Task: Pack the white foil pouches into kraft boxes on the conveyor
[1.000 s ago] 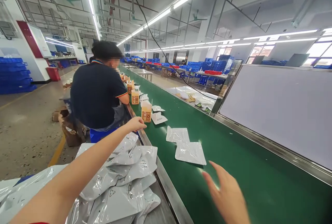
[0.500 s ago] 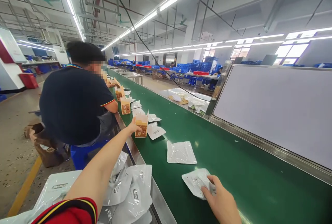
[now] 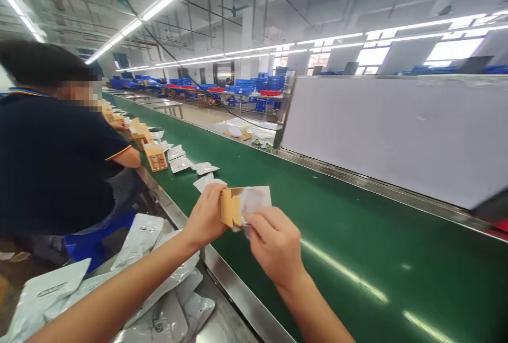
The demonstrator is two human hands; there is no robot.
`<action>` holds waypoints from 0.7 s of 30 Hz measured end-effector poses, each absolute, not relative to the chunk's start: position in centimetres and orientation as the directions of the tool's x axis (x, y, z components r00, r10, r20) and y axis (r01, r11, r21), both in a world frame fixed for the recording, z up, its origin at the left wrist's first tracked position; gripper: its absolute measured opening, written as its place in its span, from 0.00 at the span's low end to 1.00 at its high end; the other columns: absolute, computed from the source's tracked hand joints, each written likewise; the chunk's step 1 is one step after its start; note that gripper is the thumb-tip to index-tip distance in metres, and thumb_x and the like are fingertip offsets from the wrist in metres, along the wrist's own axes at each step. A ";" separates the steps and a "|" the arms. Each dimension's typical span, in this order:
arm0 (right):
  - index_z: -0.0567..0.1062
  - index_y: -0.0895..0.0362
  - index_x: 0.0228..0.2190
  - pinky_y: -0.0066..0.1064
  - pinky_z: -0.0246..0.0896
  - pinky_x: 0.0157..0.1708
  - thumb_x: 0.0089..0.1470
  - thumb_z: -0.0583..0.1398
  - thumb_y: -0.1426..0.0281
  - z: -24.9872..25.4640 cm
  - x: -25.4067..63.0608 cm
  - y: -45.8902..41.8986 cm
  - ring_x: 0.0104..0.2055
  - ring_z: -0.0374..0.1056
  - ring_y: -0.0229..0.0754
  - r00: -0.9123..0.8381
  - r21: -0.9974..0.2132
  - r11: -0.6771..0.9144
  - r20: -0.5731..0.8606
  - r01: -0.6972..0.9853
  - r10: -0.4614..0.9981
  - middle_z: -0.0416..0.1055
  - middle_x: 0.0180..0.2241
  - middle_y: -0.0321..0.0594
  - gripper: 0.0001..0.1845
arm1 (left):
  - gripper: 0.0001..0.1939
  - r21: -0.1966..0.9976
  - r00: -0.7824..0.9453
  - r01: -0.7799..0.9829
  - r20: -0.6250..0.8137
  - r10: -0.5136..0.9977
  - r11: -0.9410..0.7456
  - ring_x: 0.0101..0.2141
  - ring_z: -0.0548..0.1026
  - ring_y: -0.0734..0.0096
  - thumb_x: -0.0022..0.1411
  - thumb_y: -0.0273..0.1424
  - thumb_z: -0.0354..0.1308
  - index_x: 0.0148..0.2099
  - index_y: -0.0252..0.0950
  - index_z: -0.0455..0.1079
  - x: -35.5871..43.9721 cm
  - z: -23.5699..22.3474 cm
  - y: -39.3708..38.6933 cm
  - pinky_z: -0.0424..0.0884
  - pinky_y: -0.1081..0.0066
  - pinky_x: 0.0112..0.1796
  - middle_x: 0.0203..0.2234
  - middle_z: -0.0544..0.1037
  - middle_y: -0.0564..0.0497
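My left hand [image 3: 207, 215] grips a small orange cardboard box [image 3: 229, 206] held on its side over the green conveyor belt [image 3: 357, 258]. My right hand [image 3: 273, 245] is closed on a clear plastic pouch [image 3: 256, 200], whose end sits at the box's open mouth. Both hands hover above the belt's near edge.
A pile of plastic pouches [image 3: 151, 279] lies on the steel ledge at my left. A co-worker in a dark shirt [image 3: 55, 158] sits upstream. More orange boxes [image 3: 156, 156] and pouches [image 3: 180, 163] ride the belt. A white panel [image 3: 397, 131] lines the far side.
My left hand lifted the orange box off the belt and brought it near. My right hand picked up a pouch and carried it to the box. The view swung to the right.
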State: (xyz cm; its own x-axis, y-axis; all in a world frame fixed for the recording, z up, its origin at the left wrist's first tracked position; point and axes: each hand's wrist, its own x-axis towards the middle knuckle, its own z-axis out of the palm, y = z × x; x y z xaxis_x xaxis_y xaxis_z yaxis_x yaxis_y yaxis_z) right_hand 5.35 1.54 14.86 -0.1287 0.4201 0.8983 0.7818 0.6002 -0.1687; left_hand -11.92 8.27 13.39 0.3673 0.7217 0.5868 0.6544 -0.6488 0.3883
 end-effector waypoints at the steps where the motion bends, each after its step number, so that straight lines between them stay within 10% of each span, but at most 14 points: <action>1: 0.71 0.56 0.22 0.28 0.61 0.27 0.53 0.53 0.79 14.4 5.5 1.2 0.26 0.64 0.37 -0.188 -0.153 0.601 0.865 0.784 0.466 0.69 0.22 0.37 0.13 | 0.31 0.291 0.422 0.641 0.639 0.643 -0.710 0.52 0.67 0.58 0.47 0.21 0.57 0.55 0.36 0.57 -11.1 13.3 7.1 0.66 0.57 0.53 0.50 0.67 0.42; 5: 0.74 0.60 0.27 0.27 0.63 0.40 0.44 0.60 0.75 13.0 7.6 -0.8 0.38 0.67 0.38 -0.541 -0.073 0.681 0.549 0.728 0.637 0.74 0.33 0.37 0.04 | 0.33 0.046 0.606 0.547 0.667 0.433 -0.836 0.52 0.69 0.54 0.49 0.20 0.51 0.58 0.43 0.55 -8.7 12.1 4.0 0.68 0.52 0.51 0.51 0.69 0.43; 9: 0.70 0.57 0.19 0.16 0.57 0.26 0.37 0.65 0.75 13.5 10.9 -3.3 0.27 0.63 0.29 -0.705 -0.191 0.715 0.128 0.672 0.697 0.66 0.20 0.24 0.08 | 0.36 0.075 0.660 0.500 0.612 0.436 -0.863 0.41 0.75 0.50 0.45 0.30 0.51 0.59 0.50 0.53 -6.7 10.5 2.7 0.76 0.51 0.38 0.46 0.72 0.46; 14: 0.70 0.56 0.34 0.22 0.63 0.41 0.41 0.68 0.62 14.4 13.1 -7.5 0.40 0.67 0.35 -0.326 -0.518 0.599 0.524 0.611 0.787 0.72 0.38 0.34 0.19 | 0.39 0.108 0.623 0.549 0.609 0.492 -0.829 0.39 0.76 0.51 0.49 0.33 0.53 0.64 0.46 0.46 -4.2 10.5 1.1 0.77 0.55 0.35 0.44 0.73 0.44; 17: 0.73 0.57 0.31 0.27 0.63 0.33 0.53 0.58 0.70 13.8 13.8 -9.8 0.31 0.67 0.37 0.017 -0.488 0.368 0.619 0.791 0.786 0.73 0.29 0.38 0.04 | 0.45 0.209 0.667 0.499 0.527 0.527 -0.841 0.46 0.75 0.52 0.49 0.34 0.59 0.66 0.43 0.41 -3.0 10.7 -0.3 0.77 0.59 0.39 0.51 0.71 0.42; 21: 0.75 0.56 0.34 0.30 0.63 0.34 0.55 0.52 0.76 13.1 18.2 -12.6 0.32 0.69 0.38 0.129 -0.364 0.204 0.710 0.909 0.692 0.75 0.30 0.38 0.12 | 0.42 0.360 0.758 0.499 0.259 0.598 -0.788 0.50 0.73 0.54 0.46 0.35 0.64 0.62 0.42 0.54 -3.2 11.6 -1.1 0.76 0.61 0.45 0.53 0.71 0.44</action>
State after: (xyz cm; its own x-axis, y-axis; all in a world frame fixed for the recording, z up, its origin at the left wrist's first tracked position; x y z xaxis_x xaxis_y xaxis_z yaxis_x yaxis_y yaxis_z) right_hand 18.18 -12.59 13.10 0.1295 0.6918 0.7104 0.9087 0.2040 -0.3643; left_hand -3.24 -1.09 11.63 0.7585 0.5982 0.2586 0.4988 -0.7883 0.3603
